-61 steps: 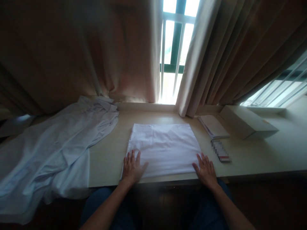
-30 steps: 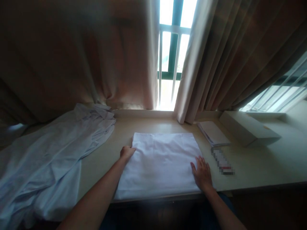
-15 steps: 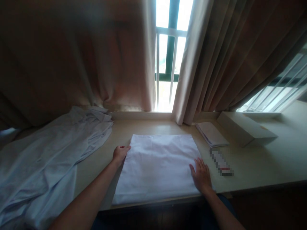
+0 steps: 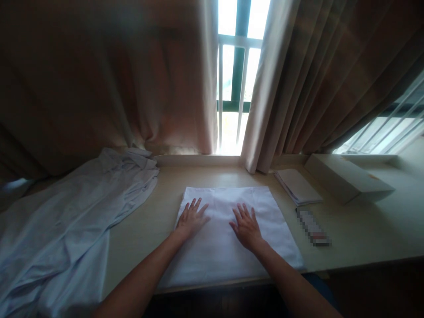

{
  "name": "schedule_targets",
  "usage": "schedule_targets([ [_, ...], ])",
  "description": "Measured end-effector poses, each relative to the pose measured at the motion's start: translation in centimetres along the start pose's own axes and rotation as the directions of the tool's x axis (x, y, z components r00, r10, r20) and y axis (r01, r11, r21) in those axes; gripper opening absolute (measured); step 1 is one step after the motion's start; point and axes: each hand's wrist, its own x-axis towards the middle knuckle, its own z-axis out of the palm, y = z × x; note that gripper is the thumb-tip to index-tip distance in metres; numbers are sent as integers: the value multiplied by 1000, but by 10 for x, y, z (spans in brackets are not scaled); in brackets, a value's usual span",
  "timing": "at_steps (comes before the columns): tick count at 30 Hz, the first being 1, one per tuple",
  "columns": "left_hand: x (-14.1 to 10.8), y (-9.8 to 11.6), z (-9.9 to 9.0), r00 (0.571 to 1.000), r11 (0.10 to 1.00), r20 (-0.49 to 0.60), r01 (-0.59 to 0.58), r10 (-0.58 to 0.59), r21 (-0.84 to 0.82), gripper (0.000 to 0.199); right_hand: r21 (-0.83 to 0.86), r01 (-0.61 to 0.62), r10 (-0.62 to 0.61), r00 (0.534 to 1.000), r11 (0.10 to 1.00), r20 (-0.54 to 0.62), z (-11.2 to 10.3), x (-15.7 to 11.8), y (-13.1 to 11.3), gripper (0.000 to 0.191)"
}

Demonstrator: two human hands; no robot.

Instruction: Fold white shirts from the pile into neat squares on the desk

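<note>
A white folded cloth (image 4: 218, 256) lies flat on the pale table, its near edge along the table's front edge. My left hand (image 4: 192, 218) is over the cloth's left part, fingers spread and slightly blurred. On the middle right of the cloth, my right hand (image 4: 246, 225) rests palm down with its fingers apart. Neither hand grips anything. Faint creases show in the fabric around the hands.
A rumpled heap of white cloth (image 4: 76, 216) covers the table's left side. To the right are a small folded white cloth (image 4: 298, 186), a pixelated narrow object (image 4: 313, 227) and a white box (image 4: 351, 179). Curtains (image 4: 179, 88) hang behind the table (image 4: 139, 238).
My left hand has let go of the cloth's left edge and moved inward onto it. My right hand has slid left from the right edge toward the middle.
</note>
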Motion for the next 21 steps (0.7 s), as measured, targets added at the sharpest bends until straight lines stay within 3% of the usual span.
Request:
schedule_targets([
  [3, 10, -7, 5, 995, 997, 61, 77, -77, 13, 66, 97, 119, -126, 990, 988, 70, 9, 46, -42, 62],
  [6, 7, -25, 16, 950, 958, 117, 287, -288, 28, 74, 131, 145, -167, 970, 981, 176, 20, 75, -46, 65],
  [8, 1, -37, 24, 920, 926, 103, 377, -378, 29, 80, 119, 99, -126, 962, 988, 241, 26, 82, -25, 66],
  [11, -7, -45, 30, 914, 916, 62, 400, -402, 33, 86, 62, -50, 29, 955, 997, 296, 30, 78, 29, 65],
  [15, -7, -41, 30, 898, 900, 65, 433, -435, 39, 87, -55, -293, 297, 925, 955, 236, 34, 62, 95, 65],
  [18, -1, -40, 27, 888, 892, 85, 447, -451, 62, 89, -89, -348, 359, 915, 933, 185, 40, 53, 115, 64],
  [21, 12, -33, 21, 893, 895, 83, 434, -442, 101, 91, -90, -347, 357, 922, 934, 151, 44, 51, 116, 65],
])
